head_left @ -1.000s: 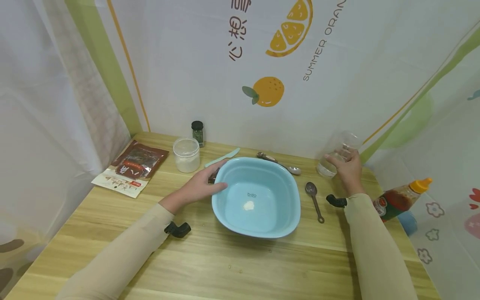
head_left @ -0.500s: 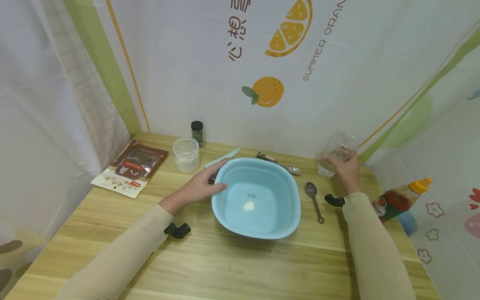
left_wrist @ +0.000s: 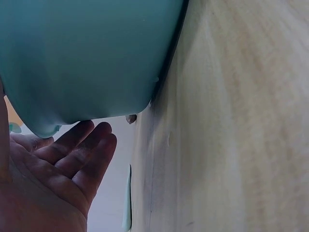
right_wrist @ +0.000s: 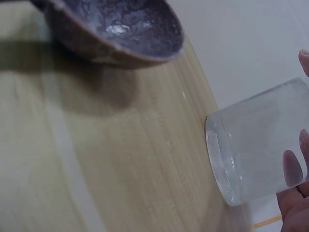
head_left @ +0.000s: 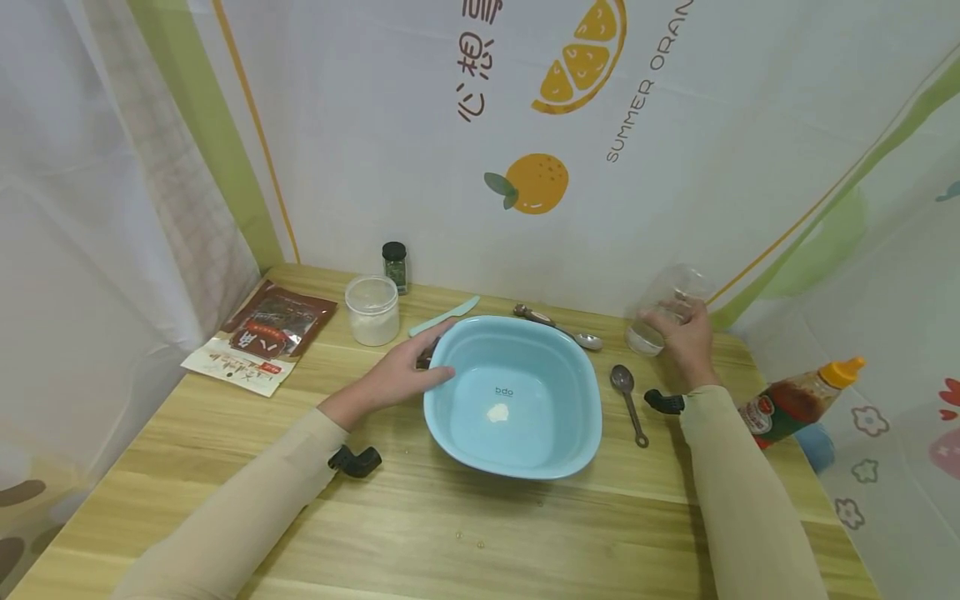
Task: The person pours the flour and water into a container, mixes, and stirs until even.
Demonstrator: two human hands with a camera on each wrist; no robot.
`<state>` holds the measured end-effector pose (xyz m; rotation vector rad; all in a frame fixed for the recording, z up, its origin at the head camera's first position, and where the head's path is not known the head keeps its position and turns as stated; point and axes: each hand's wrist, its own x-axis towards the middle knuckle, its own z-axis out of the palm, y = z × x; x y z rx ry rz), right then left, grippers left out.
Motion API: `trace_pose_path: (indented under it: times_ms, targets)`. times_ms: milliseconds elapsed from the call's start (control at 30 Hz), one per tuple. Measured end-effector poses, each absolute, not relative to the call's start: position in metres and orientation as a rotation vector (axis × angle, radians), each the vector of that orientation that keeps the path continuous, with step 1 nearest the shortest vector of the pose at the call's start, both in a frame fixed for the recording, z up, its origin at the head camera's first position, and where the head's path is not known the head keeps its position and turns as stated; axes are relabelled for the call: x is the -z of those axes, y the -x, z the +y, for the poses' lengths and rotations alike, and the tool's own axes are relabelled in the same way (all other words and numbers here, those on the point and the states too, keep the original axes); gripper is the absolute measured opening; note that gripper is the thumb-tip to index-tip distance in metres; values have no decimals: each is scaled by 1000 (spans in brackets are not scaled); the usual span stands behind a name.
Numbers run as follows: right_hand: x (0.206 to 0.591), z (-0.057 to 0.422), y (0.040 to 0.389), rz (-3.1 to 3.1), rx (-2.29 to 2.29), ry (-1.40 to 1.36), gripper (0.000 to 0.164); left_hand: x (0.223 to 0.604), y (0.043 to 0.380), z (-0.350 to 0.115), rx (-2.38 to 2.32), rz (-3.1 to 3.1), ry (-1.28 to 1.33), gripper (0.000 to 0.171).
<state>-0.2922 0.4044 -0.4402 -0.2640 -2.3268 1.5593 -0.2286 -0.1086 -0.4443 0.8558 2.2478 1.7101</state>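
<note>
My left hand (head_left: 403, 368) holds the left rim of a light blue basin (head_left: 517, 400), thumb over the inside. In the left wrist view its fingers lie against the basin's outer wall (left_wrist: 91, 58). A small patch of white powder (head_left: 497, 412) lies on the basin floor. At the back right, my right hand (head_left: 688, 340) grips a clear glass (head_left: 647, 337). In the right wrist view the glass (right_wrist: 256, 145) has its base on or very near the tabletop, with fingertips around its side. What the glass holds is hard to tell.
A dark spoon (head_left: 630, 404) lies between basin and right hand. Behind the basin are another spoon (head_left: 588, 341) and a pale green knife (head_left: 446, 315). A jar of white powder (head_left: 373, 310), a herb jar (head_left: 395, 267), a spice packet (head_left: 266, 333) and a sauce bottle (head_left: 798, 400) stand around.
My right hand has shifted slightly to the left with the glass in its grip. The left hand and basin have stayed nearly still.
</note>
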Motion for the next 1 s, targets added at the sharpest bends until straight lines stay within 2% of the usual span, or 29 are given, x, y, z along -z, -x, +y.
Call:
trace_pose_path:
  times_ms: [1000]
  targets:
    - [439,381,292,-2431,-1526,184,94,444,227,-110,-1710,2236,-890,82]
